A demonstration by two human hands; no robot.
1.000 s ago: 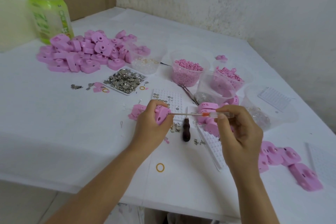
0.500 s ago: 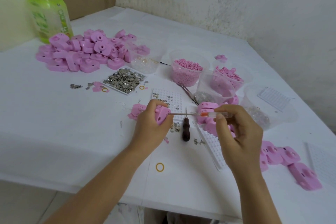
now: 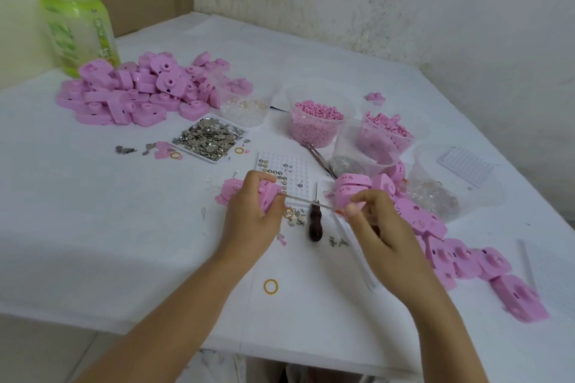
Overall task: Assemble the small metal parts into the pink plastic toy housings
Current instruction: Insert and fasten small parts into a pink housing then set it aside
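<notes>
Left hand (image 3: 252,214) is gripping one pink housing (image 3: 270,196), fingers curled round its body, lifted just above the white table (image 3: 124,242). Right hand (image 3: 382,227) is pinching a thin screwdriver (image 3: 298,198) by its handle, tip touching the housing's side. Housing is looking light, rigid and smooth, so holding it by the broad faces seems best. Metal parts (image 3: 210,137) are tiny, likely easy to drop. Awl (image 3: 315,225) is lying between the hands. More housings (image 3: 420,221) are crowding the right; open room is showing toward the near edge.
</notes>
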